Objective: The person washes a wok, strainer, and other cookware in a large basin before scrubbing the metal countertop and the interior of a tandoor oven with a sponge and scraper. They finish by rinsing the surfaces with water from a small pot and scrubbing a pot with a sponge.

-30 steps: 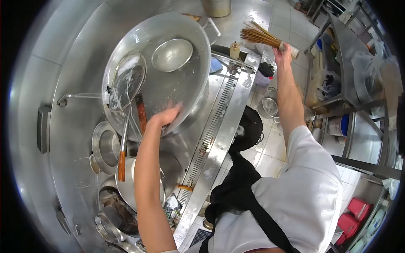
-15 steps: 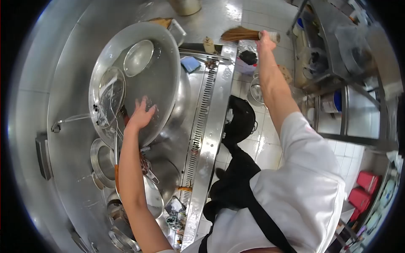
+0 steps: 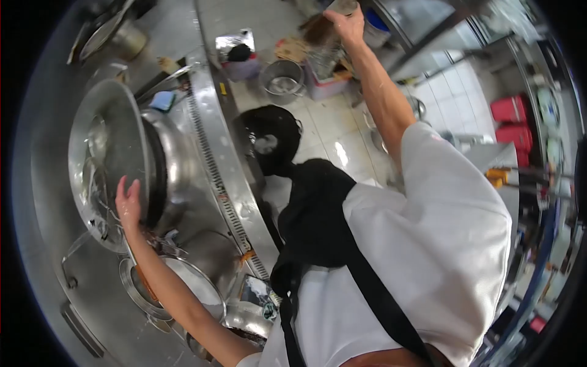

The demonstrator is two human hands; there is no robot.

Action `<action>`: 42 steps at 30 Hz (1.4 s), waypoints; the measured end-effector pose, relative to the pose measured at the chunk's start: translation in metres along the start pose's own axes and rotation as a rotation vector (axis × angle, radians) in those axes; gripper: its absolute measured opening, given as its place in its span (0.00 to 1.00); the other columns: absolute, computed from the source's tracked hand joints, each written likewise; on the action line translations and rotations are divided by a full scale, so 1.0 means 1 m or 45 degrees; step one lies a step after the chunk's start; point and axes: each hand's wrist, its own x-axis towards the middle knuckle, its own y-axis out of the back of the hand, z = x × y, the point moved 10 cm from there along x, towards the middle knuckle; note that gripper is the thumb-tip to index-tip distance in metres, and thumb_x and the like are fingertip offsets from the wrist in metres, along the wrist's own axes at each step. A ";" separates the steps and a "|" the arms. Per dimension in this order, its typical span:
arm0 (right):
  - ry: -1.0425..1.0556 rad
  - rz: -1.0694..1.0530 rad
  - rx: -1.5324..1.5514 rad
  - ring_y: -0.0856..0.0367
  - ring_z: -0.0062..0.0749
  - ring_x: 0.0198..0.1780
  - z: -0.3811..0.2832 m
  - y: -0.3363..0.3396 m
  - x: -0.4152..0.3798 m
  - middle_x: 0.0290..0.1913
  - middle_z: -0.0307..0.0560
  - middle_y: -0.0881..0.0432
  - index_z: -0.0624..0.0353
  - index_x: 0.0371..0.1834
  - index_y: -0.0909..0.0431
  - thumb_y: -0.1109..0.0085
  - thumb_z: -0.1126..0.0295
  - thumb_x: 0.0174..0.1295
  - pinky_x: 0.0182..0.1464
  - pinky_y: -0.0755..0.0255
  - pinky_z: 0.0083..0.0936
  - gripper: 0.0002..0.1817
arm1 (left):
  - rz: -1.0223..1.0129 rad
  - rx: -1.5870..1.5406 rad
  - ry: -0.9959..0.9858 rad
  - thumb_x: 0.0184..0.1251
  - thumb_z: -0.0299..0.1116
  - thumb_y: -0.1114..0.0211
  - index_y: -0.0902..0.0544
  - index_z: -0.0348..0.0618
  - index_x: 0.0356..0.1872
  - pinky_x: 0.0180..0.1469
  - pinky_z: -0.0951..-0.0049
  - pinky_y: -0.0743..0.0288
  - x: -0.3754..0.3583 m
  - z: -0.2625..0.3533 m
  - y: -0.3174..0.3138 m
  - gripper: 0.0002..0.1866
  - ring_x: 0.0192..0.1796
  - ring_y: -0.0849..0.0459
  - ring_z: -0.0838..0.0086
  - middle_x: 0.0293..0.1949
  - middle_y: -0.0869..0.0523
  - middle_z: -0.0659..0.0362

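Head view suggests a brush-handling step: at the far right, the right hand (image 3: 350, 25) has its fingers wrapped round the pale handle of the brush (image 3: 317, 29). The left hand (image 3: 128, 205), fingers parted and apparently empty, is at the near side of the large metal pan (image 3: 126, 145) on the left, contact unclear. Moving the brush next would call for a firm grip.

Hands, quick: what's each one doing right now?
Left hand: open, holding nothing visible.
Right hand: closed, holding the brush by its handle.
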 end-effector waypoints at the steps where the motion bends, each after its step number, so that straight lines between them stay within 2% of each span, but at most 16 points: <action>1: -0.050 -0.020 0.062 0.15 0.47 0.44 0.001 0.033 -0.019 0.47 0.54 0.16 0.60 0.56 0.21 0.31 0.59 0.57 0.53 0.19 0.41 0.25 | 0.015 -0.008 0.020 0.71 0.42 0.31 0.27 0.39 0.69 0.57 0.71 0.25 -0.004 -0.006 0.002 0.30 0.52 0.15 0.67 0.48 0.13 0.45; 4: 0.182 0.201 -0.478 0.15 0.35 0.42 0.021 0.147 -0.054 0.41 0.43 0.13 0.61 0.48 0.19 0.21 0.63 0.44 0.49 0.22 0.33 0.27 | 0.098 0.109 -0.033 0.70 0.44 0.33 0.25 0.40 0.67 0.63 0.64 0.27 -0.017 0.009 0.006 0.29 0.61 0.18 0.56 0.65 0.24 0.42; 5: 0.359 0.243 -0.690 0.15 0.35 0.44 0.021 0.175 -0.079 0.44 0.49 0.12 0.63 0.51 0.20 0.22 0.62 0.43 0.49 0.22 0.32 0.31 | 0.074 0.104 -0.083 0.70 0.44 0.33 0.25 0.40 0.67 0.63 0.64 0.27 -0.018 0.021 0.002 0.29 0.61 0.18 0.56 0.65 0.24 0.42; 7: -0.168 0.241 -0.394 0.18 0.55 0.57 0.070 0.253 -0.120 0.52 0.63 0.15 0.68 0.62 0.27 0.24 0.59 0.46 0.61 0.26 0.42 0.40 | 0.398 0.759 -0.450 0.70 0.41 0.34 0.24 0.40 0.66 0.68 0.57 0.31 -0.041 0.089 0.003 0.26 0.68 0.26 0.47 0.71 0.32 0.41; 9: -0.050 0.425 -0.813 0.17 0.56 0.57 0.094 0.323 -0.163 0.52 0.62 0.15 0.66 0.60 0.26 0.25 0.60 0.47 0.62 0.27 0.43 0.37 | 0.338 0.664 -0.598 0.70 0.39 0.35 0.24 0.40 0.65 0.69 0.56 0.32 -0.054 0.144 -0.016 0.25 0.69 0.28 0.44 0.71 0.32 0.39; 11: -0.231 0.485 -1.033 0.15 0.52 0.52 0.063 0.349 -0.208 0.49 0.61 0.14 0.63 0.60 0.25 0.26 0.62 0.48 0.57 0.23 0.37 0.35 | 0.272 0.533 -0.829 0.71 0.34 0.37 0.23 0.39 0.63 0.70 0.55 0.34 -0.070 0.206 -0.038 0.22 0.70 0.30 0.43 0.71 0.31 0.39; 13: -0.353 0.755 -0.452 0.15 0.50 0.52 0.097 0.417 -0.218 0.48 0.55 0.13 0.58 0.57 0.24 0.26 0.64 0.47 0.57 0.23 0.38 0.31 | 0.160 0.384 -0.854 0.70 0.34 0.36 0.22 0.38 0.63 0.70 0.54 0.34 -0.072 0.240 -0.058 0.22 0.70 0.30 0.43 0.70 0.31 0.39; 17: -0.134 0.740 -0.914 0.14 0.47 0.52 0.032 0.424 -0.230 0.50 0.59 0.14 0.63 0.59 0.25 0.27 0.64 0.50 0.56 0.23 0.39 0.32 | 0.044 0.234 -0.935 0.69 0.34 0.35 0.22 0.37 0.62 0.71 0.55 0.36 -0.068 0.262 -0.103 0.22 0.70 0.30 0.43 0.70 0.30 0.37; 20: -0.191 0.880 -0.575 0.16 0.50 0.54 0.020 0.466 -0.244 0.51 0.59 0.15 0.58 0.59 0.25 0.26 0.64 0.50 0.58 0.24 0.40 0.32 | -0.052 0.065 -0.984 0.70 0.34 0.35 0.23 0.35 0.62 0.71 0.54 0.36 -0.073 0.238 -0.154 0.23 0.70 0.29 0.43 0.69 0.29 0.37; 22: -0.013 0.579 -0.820 0.17 0.50 0.57 0.007 0.450 -0.241 0.55 0.54 0.16 0.54 0.61 0.25 0.25 0.66 0.49 0.60 0.25 0.39 0.32 | -0.137 -0.034 -0.866 0.70 0.34 0.35 0.23 0.35 0.63 0.70 0.54 0.34 -0.075 0.186 -0.211 0.23 0.70 0.29 0.44 0.68 0.28 0.37; 26: -0.235 0.561 -0.879 0.19 0.52 0.58 0.023 0.484 -0.263 0.58 0.53 0.17 0.52 0.62 0.26 0.28 0.66 0.49 0.59 0.25 0.41 0.33 | -0.267 -0.117 -0.744 0.69 0.34 0.34 0.24 0.33 0.64 0.65 0.56 0.27 -0.124 0.152 -0.280 0.25 0.68 0.27 0.48 0.67 0.28 0.39; 29: -0.241 0.270 -1.113 0.17 0.49 0.54 0.018 0.480 -0.272 0.53 0.54 0.15 0.53 0.60 0.24 0.28 0.68 0.47 0.57 0.24 0.39 0.32 | -0.267 -0.191 -0.536 0.69 0.31 0.34 0.22 0.36 0.63 0.58 0.60 0.21 -0.151 0.138 -0.303 0.23 0.60 0.19 0.53 0.63 0.24 0.44; 32: -0.267 0.179 -0.756 0.16 0.43 0.52 0.005 0.498 -0.286 0.49 0.53 0.15 0.55 0.58 0.25 0.26 0.67 0.47 0.57 0.24 0.34 0.31 | -0.259 -0.242 -0.467 0.66 0.29 0.33 0.19 0.37 0.59 0.51 0.63 0.18 -0.156 0.125 -0.344 0.21 0.51 0.14 0.57 0.60 0.22 0.47; 34: -0.379 0.212 -0.664 0.17 0.32 0.50 -0.021 0.524 -0.301 0.48 0.48 0.15 0.60 0.58 0.24 0.26 0.67 0.47 0.58 0.24 0.28 0.32 | -0.289 -0.303 -0.437 0.65 0.29 0.32 0.18 0.38 0.58 0.48 0.64 0.17 -0.150 0.117 -0.380 0.19 0.49 0.13 0.59 0.58 0.20 0.48; 38: -0.502 0.297 -0.695 0.20 0.33 0.53 -0.125 0.588 -0.325 0.51 0.47 0.19 0.59 0.61 0.27 0.23 0.65 0.42 0.59 0.25 0.30 0.39 | -0.514 -0.246 -0.241 0.64 0.29 0.31 0.16 0.40 0.56 0.46 0.66 0.18 -0.138 0.133 -0.427 0.18 0.47 0.12 0.63 0.55 0.17 0.51; 42: -0.385 0.725 -0.558 0.19 0.28 0.52 -0.266 0.671 -0.389 0.49 0.43 0.17 0.61 0.59 0.26 0.24 0.73 0.45 0.57 0.25 0.25 0.34 | -0.772 -0.168 -0.223 0.65 0.31 0.30 0.17 0.35 0.56 0.46 0.64 0.18 -0.119 0.141 -0.483 0.20 0.48 0.12 0.68 0.46 0.12 0.51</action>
